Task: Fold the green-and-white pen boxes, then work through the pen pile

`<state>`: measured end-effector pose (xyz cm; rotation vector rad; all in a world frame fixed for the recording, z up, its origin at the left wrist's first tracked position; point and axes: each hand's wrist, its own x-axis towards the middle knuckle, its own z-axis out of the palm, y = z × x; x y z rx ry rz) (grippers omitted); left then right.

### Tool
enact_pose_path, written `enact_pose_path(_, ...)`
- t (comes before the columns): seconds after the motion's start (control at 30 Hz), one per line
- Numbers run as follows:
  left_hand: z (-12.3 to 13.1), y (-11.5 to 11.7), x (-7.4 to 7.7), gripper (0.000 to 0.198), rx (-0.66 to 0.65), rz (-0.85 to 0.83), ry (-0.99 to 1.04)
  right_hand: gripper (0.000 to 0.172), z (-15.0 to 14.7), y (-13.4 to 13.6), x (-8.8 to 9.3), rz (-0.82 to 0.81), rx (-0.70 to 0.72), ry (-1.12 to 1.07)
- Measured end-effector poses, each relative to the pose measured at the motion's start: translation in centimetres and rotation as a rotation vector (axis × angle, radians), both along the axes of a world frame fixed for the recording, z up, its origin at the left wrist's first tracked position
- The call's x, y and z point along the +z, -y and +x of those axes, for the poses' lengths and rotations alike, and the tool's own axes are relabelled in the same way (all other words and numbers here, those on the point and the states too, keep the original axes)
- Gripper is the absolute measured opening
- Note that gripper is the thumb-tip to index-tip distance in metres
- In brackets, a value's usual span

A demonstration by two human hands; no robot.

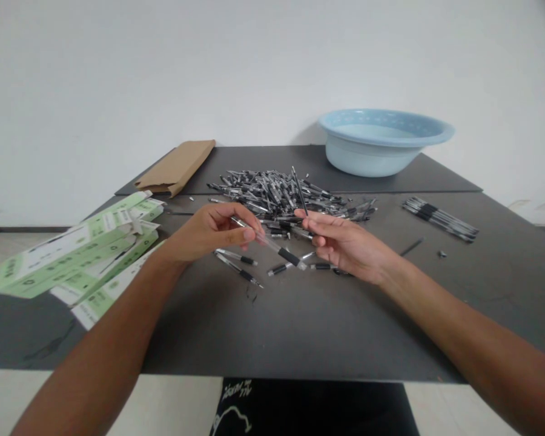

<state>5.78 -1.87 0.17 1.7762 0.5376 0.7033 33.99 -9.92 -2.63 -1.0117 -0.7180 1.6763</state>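
My left hand (218,230) is closed on a clear pen barrel (272,244) with a black rubber grip, its tip end slanting down to the right. Between the thumb and fingers of my right hand (345,242) stands a thin dark pen refill (300,192), tilted up and apart from the barrel. Behind both hands lies a heap of pens and pen parts (272,191). Several loose pens lie below and between my hands, among them one pen (240,269) near the front and another (290,265) under the barrel.
At the left are green and white cardboard boxes (72,254) and a brown paper envelope (177,166). A light blue basin (372,157) stands at the back right. To the right lie a bundle of pens (440,219), a dark stick (412,247) and a small piece (442,254) on the dark table (300,339).
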Motion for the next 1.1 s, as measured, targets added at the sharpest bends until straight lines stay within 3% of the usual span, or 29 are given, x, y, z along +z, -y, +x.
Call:
enact_pose_path(0.13, 0.6, 1.0, -0.2, 0.029, -0.096, -0.22, 0.065, 0.027, -0.4, 0.6, 0.0, -0.015, 0.075, -0.028)
enact_pose_path(0.23, 0.9, 1.5, -0.3, 0.031, -0.113, -0.291, 0.077, 0.019, -0.7, 0.9, 0.0, 0.033, 0.08, 0.001)
enact_pose_path(0.57, 1.4, 1.8, -0.2, 0.04, -0.035, -0.203, 0.133, 0.027, -1.9, 2.0, 0.0, 0.357, 0.044, 0.209)
enact_pose_path(0.87, 2.7, 1.7, -1.1, 0.049, 0.181, -0.34, 0.25, 0.034, -0.8, 0.9, 0.1, 0.373, -0.125, 0.264)
enact_pose_path(1.1, 3.7, 2.1, -1.7, 0.051, 0.146, -0.414, 0.341, 0.031, -0.6, 1.2, 1.1, 0.459, -0.221, 0.204)
